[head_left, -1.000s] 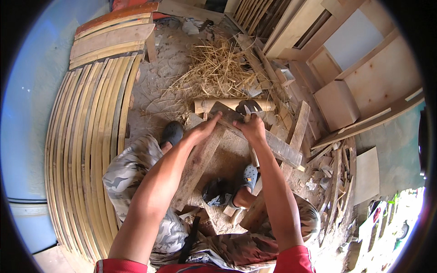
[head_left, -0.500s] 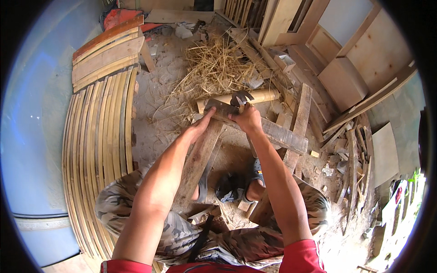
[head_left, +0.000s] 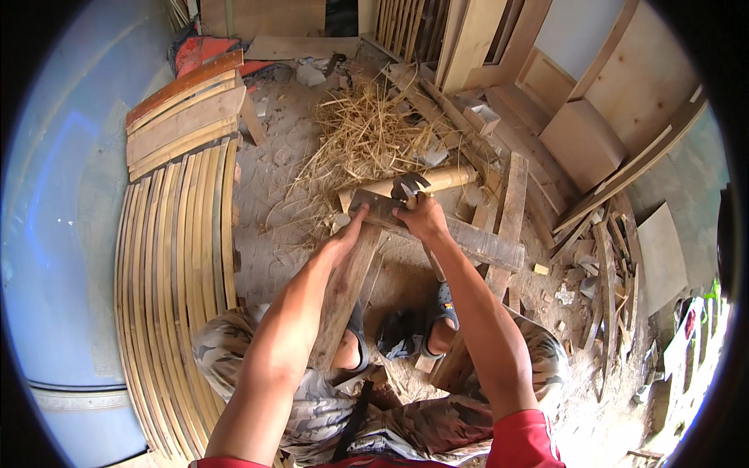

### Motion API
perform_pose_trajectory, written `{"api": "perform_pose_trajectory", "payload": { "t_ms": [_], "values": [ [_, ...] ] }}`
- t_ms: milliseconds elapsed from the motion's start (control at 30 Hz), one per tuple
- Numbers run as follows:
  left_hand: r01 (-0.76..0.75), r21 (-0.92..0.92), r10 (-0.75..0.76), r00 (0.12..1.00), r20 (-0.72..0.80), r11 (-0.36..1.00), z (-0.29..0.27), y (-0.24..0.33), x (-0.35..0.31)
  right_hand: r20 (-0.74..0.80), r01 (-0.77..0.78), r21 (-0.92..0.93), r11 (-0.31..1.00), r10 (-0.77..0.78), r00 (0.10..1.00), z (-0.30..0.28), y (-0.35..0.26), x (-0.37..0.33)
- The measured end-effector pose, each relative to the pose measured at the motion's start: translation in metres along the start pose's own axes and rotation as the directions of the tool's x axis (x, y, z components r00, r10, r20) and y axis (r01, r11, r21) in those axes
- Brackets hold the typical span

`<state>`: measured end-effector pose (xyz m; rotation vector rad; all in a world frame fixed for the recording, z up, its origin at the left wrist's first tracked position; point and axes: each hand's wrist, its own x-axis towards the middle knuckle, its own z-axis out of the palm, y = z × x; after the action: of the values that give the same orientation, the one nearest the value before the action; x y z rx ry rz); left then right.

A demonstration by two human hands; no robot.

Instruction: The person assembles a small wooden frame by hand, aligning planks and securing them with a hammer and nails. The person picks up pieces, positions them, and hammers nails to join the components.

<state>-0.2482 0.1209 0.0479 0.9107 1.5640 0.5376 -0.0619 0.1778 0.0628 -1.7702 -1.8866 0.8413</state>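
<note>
A dark, weathered wooden plank (head_left: 488,247) lies slantwise in front of me across two long beams, the left beam (head_left: 347,288) and the right beam (head_left: 512,199). My left hand (head_left: 343,238) grips the plank's left end, thumb on top, other fingers mostly hidden. In my right hand (head_left: 425,219), closed and resting against the same plank, is a claw hammer (head_left: 407,186). Its dark head sticks up beyond my knuckles and its handle runs down below the plank. A small pale point shows beside the hammer head; I cannot make out what it is.
Slatted bamboo panels (head_left: 175,288) stand along the left. Beyond the plank lie a bamboo pole (head_left: 445,178) and a heap of shavings (head_left: 367,129). Plywood pieces (head_left: 583,143) lean at the right, above scrap wood (head_left: 605,296). My sandalled feet are beneath the plank.
The view has shifted slightly, and the plank with both hands appears a little lower in it. My hold on the plank and hammer looks the same.
</note>
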Motion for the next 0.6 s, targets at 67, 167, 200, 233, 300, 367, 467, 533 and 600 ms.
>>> {"api": "perform_pose_trajectory", "payload": {
  "t_ms": [67, 167, 200, 233, 300, 367, 467, 533, 600],
  "values": [
    [-0.043, -0.008, 0.043, 0.999, 0.018, 0.999, -0.004, -0.005, 0.0, 0.109, -0.114, 0.151, 0.982, 0.098, 0.989, -0.01, -0.008, -0.002],
    [-0.011, -0.051, 0.012, 1.0, 0.025, 0.999, -0.009, -0.006, -0.006, 0.077, -0.125, 0.162, 0.979, 0.114, 0.99, -0.028, -0.039, -0.021],
    [-0.001, -0.083, 0.004, 0.999, 0.042, 0.997, -0.007, -0.007, -0.007, 0.079, -0.169, 0.154, 0.974, 0.159, 0.984, -0.036, -0.048, -0.029],
    [0.022, -0.064, -0.017, 0.997, 0.072, 0.998, 0.002, -0.002, -0.004, -0.062, 0.018, 0.021, 1.0, -0.017, 0.998, -0.03, -0.019, -0.014],
    [0.092, -0.035, -0.089, 0.992, 0.086, 0.995, -0.002, -0.007, 0.002, -0.062, 0.106, -0.015, 0.994, -0.107, 0.992, -0.033, -0.028, -0.019],
    [0.019, -0.031, -0.016, 0.996, 0.086, 0.999, 0.001, -0.009, 0.004, -0.242, 0.306, -0.15, 0.94, -0.335, 0.911, -0.027, -0.018, -0.016],
    [-0.037, -0.057, 0.042, 0.995, 0.089, 0.998, 0.0, -0.016, 0.015, -0.172, 0.207, -0.051, 0.977, -0.213, 0.962, -0.018, -0.008, -0.01],
    [-0.062, -0.094, 0.071, 0.993, 0.093, 0.994, 0.0, -0.018, 0.02, -0.101, 0.115, -0.002, 0.993, -0.114, 0.988, -0.014, -0.002, -0.008],
    [-0.094, -0.139, 0.108, 0.989, 0.098, 0.986, 0.002, -0.015, 0.019, -0.069, 0.034, 0.052, 0.998, -0.031, 0.997, -0.014, 0.006, -0.008]
  ]
}}
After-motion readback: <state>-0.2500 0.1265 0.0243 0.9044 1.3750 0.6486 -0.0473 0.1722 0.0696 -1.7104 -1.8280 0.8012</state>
